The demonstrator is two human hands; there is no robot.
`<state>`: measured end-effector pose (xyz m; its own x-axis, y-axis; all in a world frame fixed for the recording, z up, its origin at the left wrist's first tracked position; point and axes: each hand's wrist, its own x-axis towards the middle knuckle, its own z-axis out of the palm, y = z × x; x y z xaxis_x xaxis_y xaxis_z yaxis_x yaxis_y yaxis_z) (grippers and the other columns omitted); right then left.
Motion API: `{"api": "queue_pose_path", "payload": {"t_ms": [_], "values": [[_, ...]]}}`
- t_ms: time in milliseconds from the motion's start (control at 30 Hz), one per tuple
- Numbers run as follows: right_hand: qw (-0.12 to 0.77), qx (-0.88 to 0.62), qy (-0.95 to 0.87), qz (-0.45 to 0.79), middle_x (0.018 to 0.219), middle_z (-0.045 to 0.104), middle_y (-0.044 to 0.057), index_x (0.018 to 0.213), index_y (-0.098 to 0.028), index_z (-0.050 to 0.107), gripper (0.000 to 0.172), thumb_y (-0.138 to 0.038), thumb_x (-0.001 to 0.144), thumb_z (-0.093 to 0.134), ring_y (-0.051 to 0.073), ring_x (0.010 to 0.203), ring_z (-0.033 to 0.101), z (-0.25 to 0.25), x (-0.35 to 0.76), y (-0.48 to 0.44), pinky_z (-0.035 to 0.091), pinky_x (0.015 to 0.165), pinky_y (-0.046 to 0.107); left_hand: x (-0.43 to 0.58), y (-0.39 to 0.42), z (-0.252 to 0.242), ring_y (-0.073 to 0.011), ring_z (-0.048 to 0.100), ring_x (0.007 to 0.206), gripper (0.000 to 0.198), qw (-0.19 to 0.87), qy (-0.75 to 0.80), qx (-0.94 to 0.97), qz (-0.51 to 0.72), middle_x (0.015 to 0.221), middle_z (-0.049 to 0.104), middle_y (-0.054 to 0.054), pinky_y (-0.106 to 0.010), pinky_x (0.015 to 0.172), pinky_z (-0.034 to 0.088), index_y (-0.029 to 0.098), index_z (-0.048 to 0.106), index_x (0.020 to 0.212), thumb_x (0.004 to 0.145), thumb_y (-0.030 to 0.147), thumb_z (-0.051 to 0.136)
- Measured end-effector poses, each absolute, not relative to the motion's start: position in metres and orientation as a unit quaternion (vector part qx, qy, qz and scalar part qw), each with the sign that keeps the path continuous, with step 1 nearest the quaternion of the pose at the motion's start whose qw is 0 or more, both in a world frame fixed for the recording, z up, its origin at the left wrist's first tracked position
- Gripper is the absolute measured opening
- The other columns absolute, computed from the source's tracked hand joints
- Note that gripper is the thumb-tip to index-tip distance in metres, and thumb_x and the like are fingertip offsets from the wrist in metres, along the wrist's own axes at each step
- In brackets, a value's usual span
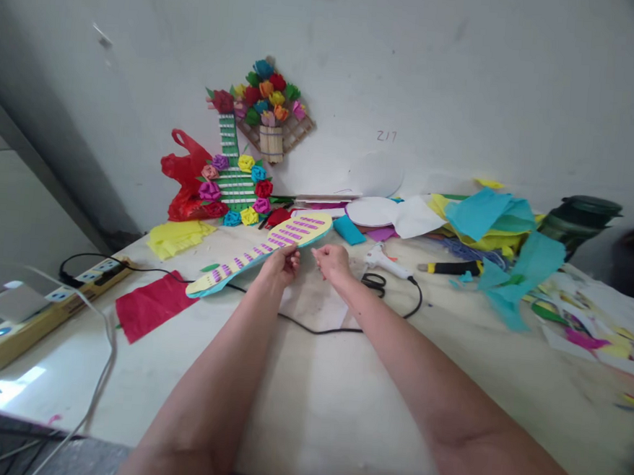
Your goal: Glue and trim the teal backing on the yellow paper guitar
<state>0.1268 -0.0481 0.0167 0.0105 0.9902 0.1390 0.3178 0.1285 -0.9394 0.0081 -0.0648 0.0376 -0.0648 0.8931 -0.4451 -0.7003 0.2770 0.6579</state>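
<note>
My left hand (pixel 284 265) is closed on the lower edge of a guitar-shaped paper cutout (pixel 259 254), yellow on its face with rows of purple strips and blue along its rim. The cutout is tilted above the table, its narrow end to the left. Just right of it, my right hand (pixel 333 261) is closed in a pinch; whatever lies between the fingertips is too small to name. A white glue gun (pixel 388 261) rests right of that hand, its black cord looping across the table. Black-handled scissors (pixel 374 283) lie partly behind my right wrist.
A green guitar-shaped craft with paper flowers (pixel 237 185) leans at the back beside a red plastic bag (pixel 186 178). Left are red paper (pixel 154 306) and a power strip (pixel 82 290). A yellow-black cutter (pixel 450 267), blue crepe paper (pixel 526 274) and a dark jar (pixel 578 223) stand right.
</note>
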Motion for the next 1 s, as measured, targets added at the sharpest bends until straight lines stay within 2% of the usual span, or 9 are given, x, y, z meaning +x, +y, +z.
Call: {"api": "queue_pose_path", "payload": {"t_ms": [133, 233, 433, 567, 667, 767, 900, 1000], "values": [[0.423, -0.560, -0.655, 0.281, 0.046, 0.052, -0.001, 0.054, -0.018, 0.056, 0.028, -0.034, 0.077, 0.054, 0.012, 0.048, 0.052, 0.016, 0.128, -0.044, 0.038, 0.048, 0.021, 0.009, -0.063, 0.035, -0.0007, 0.039, 0.031, 0.016, 0.669, 0.444, 0.115, 0.585, 0.048, 0.048, 0.001, -0.009, 0.029, 0.033, 0.012, 0.049, 0.065, 0.081, 0.011, 0.051], [0.401, -0.561, -0.674, 0.266, 0.048, 0.054, 0.001, 0.053, -0.018, 0.057, 0.033, -0.035, 0.080, 0.049, 0.014, 0.054, 0.055, 0.019, 0.128, -0.046, 0.039, 0.051, 0.023, 0.011, -0.062, 0.034, -0.0014, 0.041, 0.031, 0.017, 0.663, 0.460, 0.123, 0.578, 0.047, 0.050, 0.000, -0.009, 0.030, 0.034, 0.011, 0.050, 0.065, 0.082, 0.011, 0.051], [0.439, -0.551, -0.651, 0.283, 0.042, 0.048, 0.000, 0.053, -0.019, 0.055, 0.040, -0.042, 0.083, 0.045, 0.013, 0.047, 0.050, 0.022, 0.133, -0.042, 0.036, 0.045, 0.022, 0.017, -0.067, 0.038, -0.0055, 0.046, 0.031, 0.021, 0.682, 0.502, 0.156, 0.508, 0.045, 0.053, -0.003, -0.013, 0.032, 0.041, 0.011, 0.053, 0.063, 0.081, 0.022, 0.055], [0.472, -0.529, -0.607, 0.359, 0.042, 0.043, -0.003, 0.054, -0.019, 0.049, 0.036, -0.039, 0.084, 0.046, 0.009, 0.039, 0.044, 0.032, 0.138, -0.041, 0.034, 0.040, 0.021, 0.016, -0.070, 0.042, -0.0057, 0.041, 0.029, 0.032, 0.704, 0.517, 0.213, 0.438, 0.041, 0.050, -0.003, -0.014, 0.028, 0.036, 0.015, 0.047, 0.054, 0.081, 0.030, 0.054], [0.484, -0.498, -0.569, 0.440, 0.044, 0.044, -0.005, 0.057, -0.019, 0.046, 0.028, -0.028, 0.082, 0.050, 0.007, 0.035, 0.038, 0.042, 0.141, -0.046, 0.032, 0.035, 0.020, 0.014, -0.071, 0.043, -0.0055, 0.041, 0.029, 0.033, 0.682, 0.474, 0.286, 0.477, 0.043, 0.052, -0.003, -0.014, 0.028, 0.031, 0.015, 0.044, 0.053, 0.084, 0.026, 0.049], [0.502, -0.457, -0.554, 0.482, 0.045, 0.047, -0.006, 0.056, -0.018, 0.045, 0.024, -0.021, 0.076, 0.059, 0.005, 0.035, 0.037, 0.049, 0.142, -0.050, 0.032, 0.034, 0.019, 0.013, -0.071, 0.042, -0.0060, 0.042, 0.032, 0.027, 0.609, 0.412, 0.372, 0.567, 0.047, 0.054, -0.002, -0.016, 0.031, 0.031, 0.015, 0.049, 0.057, 0.080, 0.027, 0.055], [0.498, -0.415, -0.544, 0.533, 0.044, 0.048, -0.005, 0.054, -0.018, 0.047, 0.026, -0.025, 0.070, 0.066, 0.005, 0.037, 0.037, 0.053, 0.145, -0.052, 0.031, 0.034, 0.019, 0.014, -0.074, 0.039, -0.0060, 0.048, 0.041, 0.021, 0.499, 0.372, 0.448, 0.642, 0.057, 0.058, 0.000, -0.017, 0.037, 0.034, 0.014, 0.056, 0.065, 0.066, 0.029, 0.070], [0.464, -0.369, -0.541, 0.597, 0.045, 0.048, -0.005, 0.054, -0.018, 0.048, 0.026, -0.028, 0.072, 0.064, 0.005, 0.036, 0.038, 0.054, 0.148, -0.053, 0.030, 0.035, 0.019, 0.021, -0.077, 0.038, -0.0062, 0.051, 0.050, 0.021, 0.471, 0.362, 0.472, 0.652, 0.064, 0.060, 0.000, -0.016, 0.042, 0.034, 0.015, 0.063, 0.073, 0.065, 0.032, 0.071]]}}
